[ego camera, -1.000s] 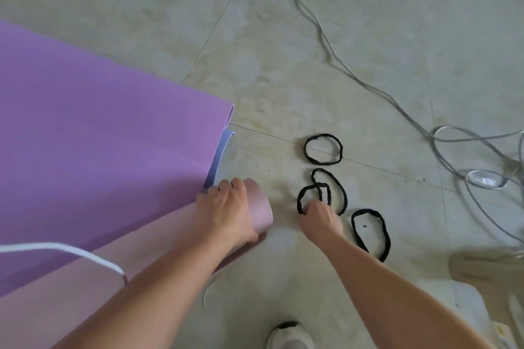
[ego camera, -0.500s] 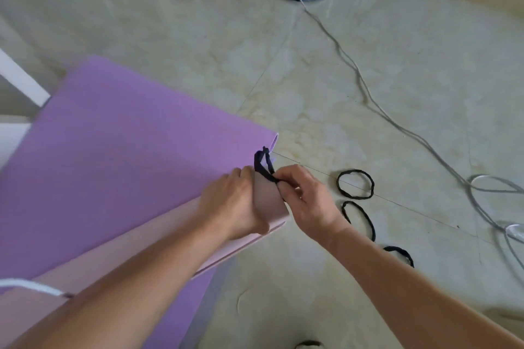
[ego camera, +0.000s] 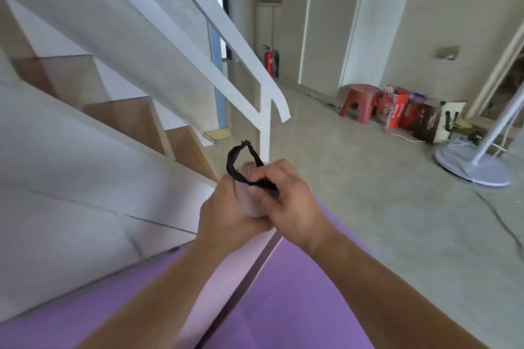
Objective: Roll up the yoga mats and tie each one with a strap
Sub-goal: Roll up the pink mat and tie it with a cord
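Tightly, left hand (ego camera: 226, 215) around rolled mat (ego camera: 226, 278), right hand (ego camera: 286, 201) in a pinch on black strap (ego camera: 229, 161)

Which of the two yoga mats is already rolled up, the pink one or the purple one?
The pale pink mat: it is a roll, gripped near its end by the left hand, while the purple mat lies flat under it.

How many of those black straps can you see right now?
1. The black strap stands at the end of the rolled pink mat, pinched by the right hand. Others may lie outside the view.
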`<action>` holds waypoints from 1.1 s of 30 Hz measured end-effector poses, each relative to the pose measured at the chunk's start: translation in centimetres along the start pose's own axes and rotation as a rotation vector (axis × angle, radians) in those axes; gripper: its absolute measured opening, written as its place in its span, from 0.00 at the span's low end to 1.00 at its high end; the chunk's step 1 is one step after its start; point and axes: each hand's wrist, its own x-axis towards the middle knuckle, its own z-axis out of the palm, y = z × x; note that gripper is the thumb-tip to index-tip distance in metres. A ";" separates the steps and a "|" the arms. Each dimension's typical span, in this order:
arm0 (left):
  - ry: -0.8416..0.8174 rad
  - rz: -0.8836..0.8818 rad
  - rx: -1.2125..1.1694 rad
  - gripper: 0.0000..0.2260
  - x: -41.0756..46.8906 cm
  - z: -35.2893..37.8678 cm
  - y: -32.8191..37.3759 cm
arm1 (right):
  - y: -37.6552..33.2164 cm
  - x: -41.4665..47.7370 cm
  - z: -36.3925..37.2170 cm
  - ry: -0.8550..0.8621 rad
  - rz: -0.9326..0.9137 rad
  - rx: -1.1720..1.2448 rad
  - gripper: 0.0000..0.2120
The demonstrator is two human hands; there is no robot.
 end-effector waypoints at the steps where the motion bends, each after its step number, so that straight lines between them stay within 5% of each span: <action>1: 0.059 0.008 -0.021 0.30 -0.4 -2.2 -0.6 | -1.7 1.1 1.5 -0.035 -0.052 -0.007 0.08; 7: 0.437 -0.107 -0.070 0.28 -3.5 -10.5 -4.3 | -9.5 5.2 8.0 -0.207 -0.453 -0.171 0.10; 12: 0.626 -0.239 -0.163 0.36 -5.8 -13.7 -6.7 | -12.0 5.9 10.5 -0.329 -0.392 -0.030 0.06; 18: 0.643 -0.273 -0.245 0.44 -8.4 -16.1 -8.7 | -11.8 11.5 8.9 0.380 0.161 0.142 0.03; 20: 0.641 -0.255 -0.262 0.45 -9.0 -16.5 -9.2 | -10.1 12.7 9.1 0.454 0.301 0.142 0.03; 23: 0.638 -0.235 -0.284 0.45 -9.5 -16.9 -9.6 | -8.5 12.3 10.9 0.241 0.402 0.101 0.05; 27: 0.582 -0.218 -0.318 0.44 -9.2 -17.4 -10.1 | -10.2 8.7 14.0 -0.235 0.495 0.394 0.05; 33: 0.384 -0.132 -0.297 0.44 -8.2 -20.0 -11.3 | -11.8 7.3 15.0 -0.372 0.454 0.533 0.17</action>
